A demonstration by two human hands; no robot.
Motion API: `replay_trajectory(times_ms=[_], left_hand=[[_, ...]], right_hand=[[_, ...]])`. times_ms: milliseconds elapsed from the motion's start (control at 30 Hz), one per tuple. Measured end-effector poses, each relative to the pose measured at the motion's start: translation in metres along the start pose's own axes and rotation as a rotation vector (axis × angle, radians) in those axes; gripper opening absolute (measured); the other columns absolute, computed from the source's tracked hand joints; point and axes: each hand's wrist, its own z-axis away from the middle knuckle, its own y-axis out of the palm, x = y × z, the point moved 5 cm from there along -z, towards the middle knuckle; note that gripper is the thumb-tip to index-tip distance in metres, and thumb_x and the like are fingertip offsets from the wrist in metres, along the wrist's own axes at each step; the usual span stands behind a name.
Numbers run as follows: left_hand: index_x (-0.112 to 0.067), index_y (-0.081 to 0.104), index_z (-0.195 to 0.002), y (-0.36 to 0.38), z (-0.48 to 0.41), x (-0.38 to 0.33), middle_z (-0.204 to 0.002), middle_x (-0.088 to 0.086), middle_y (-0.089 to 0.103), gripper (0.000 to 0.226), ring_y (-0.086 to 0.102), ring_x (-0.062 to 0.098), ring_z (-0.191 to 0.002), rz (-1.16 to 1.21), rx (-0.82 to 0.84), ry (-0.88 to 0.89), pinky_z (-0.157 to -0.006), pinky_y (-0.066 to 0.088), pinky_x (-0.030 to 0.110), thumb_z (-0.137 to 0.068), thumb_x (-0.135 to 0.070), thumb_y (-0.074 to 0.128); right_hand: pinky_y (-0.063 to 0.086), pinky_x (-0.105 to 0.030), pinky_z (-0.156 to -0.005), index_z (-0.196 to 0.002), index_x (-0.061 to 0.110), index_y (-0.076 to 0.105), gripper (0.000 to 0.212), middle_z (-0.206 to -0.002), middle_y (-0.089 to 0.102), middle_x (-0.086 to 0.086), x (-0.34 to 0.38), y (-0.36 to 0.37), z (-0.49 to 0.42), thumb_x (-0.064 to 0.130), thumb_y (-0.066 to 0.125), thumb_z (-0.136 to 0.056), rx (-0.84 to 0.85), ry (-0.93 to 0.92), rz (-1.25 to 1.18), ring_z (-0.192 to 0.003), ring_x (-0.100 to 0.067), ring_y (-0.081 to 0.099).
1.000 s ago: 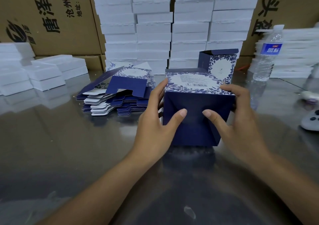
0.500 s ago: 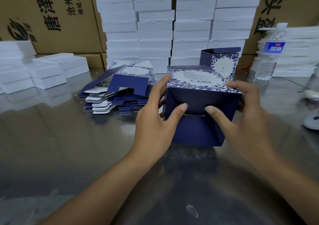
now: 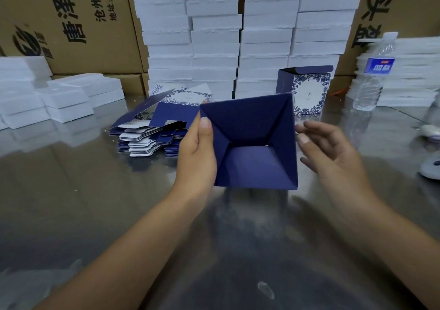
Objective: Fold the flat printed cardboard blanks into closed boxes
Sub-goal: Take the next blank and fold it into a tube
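Left hand (image 3: 197,152) is clamped on the left edge of the navy box (image 3: 252,143), dead centre of the frame. The thumb is laid flat on the face turned to the camera, up near the top left corner, and the other fingers are hidden behind. The box is held up off the table (image 3: 71,202) with its plain blue end shown. The flaps are folded in along diagonal creases, and a sunken pocket is left in the lower middle, so it's not quite flush. Right hand (image 3: 333,152) is kept just off the box's right edge, fingers loosely spread, nothing held, a bit blurred.

Rest of the scene, for what it's worth:
- Brown cartons (image 3: 71,24) with printed characters are stacked along the upper left.
- White foam trays (image 3: 66,100) are piled below them at the left edge.
- The flat blanks (image 3: 152,133), blue and white floral print, are heaped on the table left of centre, just behind the left hand.
- White foam boxes (image 3: 238,36) are stacked high across the top centre.
- A finished box (image 3: 307,90) is stood upright behind the held one, top flap up.
- A water bottle (image 3: 373,71) with a blue label is stood at the upper right.
- Small white objects (image 3: 431,131) are seen at the right edge; what they are can't be told.
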Motion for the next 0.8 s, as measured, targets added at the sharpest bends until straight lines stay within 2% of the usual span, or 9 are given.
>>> replay_trajectory(times_ms=[67,200,300,367,433,533,633,733,800], left_hand=[[-0.034,0.065,-0.097,-0.004,-0.001,0.004,-0.097,-0.027,0.068,0.034,0.059,-0.010,-0.095,0.035,-0.068,-0.057,-0.085,0.045,0.013,-0.104,-0.034,0.031],[-0.031,0.072,-0.083,-0.010,-0.003,0.026,-0.103,-0.006,0.073,0.043,0.064,0.018,-0.108,0.282,-0.168,-0.350,-0.101,0.046,0.048,-0.102,-0.034,0.034],[-0.024,0.068,-0.105,-0.006,-0.002,0.035,-0.109,0.001,0.072,0.034,0.065,0.024,-0.107,0.433,-0.147,-0.490,-0.097,0.048,0.052,-0.102,-0.035,0.035],[-0.022,0.064,-0.112,-0.004,-0.004,0.036,-0.109,0.000,0.072,0.031,0.067,0.019,-0.103,0.491,-0.137,-0.507,-0.092,0.052,0.047,-0.103,-0.031,0.036],[-0.021,0.064,-0.106,-0.003,-0.005,0.036,-0.103,-0.001,0.073,0.029,0.069,0.014,-0.094,0.510,-0.112,-0.501,-0.084,0.057,0.037,-0.103,-0.025,0.036],[-0.021,0.064,-0.091,-0.004,-0.006,0.037,-0.082,-0.006,0.074,0.030,0.068,0.010,-0.077,0.464,-0.082,-0.491,-0.075,0.057,0.031,-0.102,-0.018,0.036],[-0.019,0.063,-0.094,-0.003,-0.008,0.035,-0.082,-0.003,0.073,0.030,0.068,0.013,-0.077,0.460,-0.087,-0.488,-0.077,0.058,0.034,-0.101,-0.014,0.035],[-0.010,0.056,-0.120,-0.004,-0.009,0.031,-0.099,0.009,0.066,0.028,0.062,0.022,-0.087,0.388,-0.151,-0.482,-0.080,0.056,0.036,-0.101,-0.013,0.036],[-0.010,0.048,-0.127,-0.007,-0.009,0.025,-0.100,0.011,0.065,0.029,0.062,0.023,-0.084,0.350,-0.200,-0.433,-0.072,0.054,0.033,-0.102,-0.013,0.034]], right_hand=[[0.047,-0.012,-0.080,-0.110,0.026,0.053,0.031,-0.114,0.061,0.009,-0.009,0.001,0.001,0.028,0.063,-0.081,0.023,0.090,0.029,-0.099,0.007,0.059],[0.040,-0.015,-0.079,-0.131,0.028,0.043,0.089,-0.121,0.057,0.019,-0.020,-0.001,0.004,0.065,0.063,-0.052,0.071,0.273,0.109,-0.104,0.013,0.052],[0.042,-0.018,-0.076,-0.117,0.026,0.060,0.077,-0.107,0.068,0.022,-0.016,0.003,0.006,0.068,0.062,-0.053,0.144,0.295,0.053,-0.096,0.012,0.060],[0.047,-0.010,-0.067,-0.104,0.024,0.065,0.061,-0.097,0.071,0.021,-0.011,0.005,0.006,0.061,0.064,-0.055,0.126,0.258,-0.054,-0.089,0.011,0.063],[0.049,-0.008,-0.064,-0.097,0.022,0.063,0.050,-0.091,0.072,0.018,-0.004,0.002,0.004,0.051,0.068,-0.056,0.087,0.208,-0.153,-0.084,0.008,0.065],[0.055,-0.021,-0.079,-0.098,0.021,0.061,0.040,-0.094,0.074,0.010,0.005,-0.001,0.000,0.034,0.070,-0.060,0.060,0.147,-0.270,-0.090,-0.002,0.068],[0.056,-0.024,-0.077,-0.099,0.017,0.060,0.040,-0.094,0.074,0.007,0.018,-0.003,0.000,0.026,0.071,-0.061,0.035,0.063,-0.299,-0.092,-0.007,0.069],[0.056,-0.025,-0.076,-0.096,0.018,0.060,0.046,-0.092,0.074,0.007,0.029,-0.004,0.002,0.030,0.075,-0.055,-0.007,-0.020,-0.300,-0.090,-0.008,0.069],[0.056,-0.027,-0.081,-0.094,0.019,0.060,0.045,-0.094,0.074,0.005,0.031,-0.005,0.004,0.030,0.077,-0.054,-0.042,-0.075,-0.286,-0.091,-0.009,0.069]])
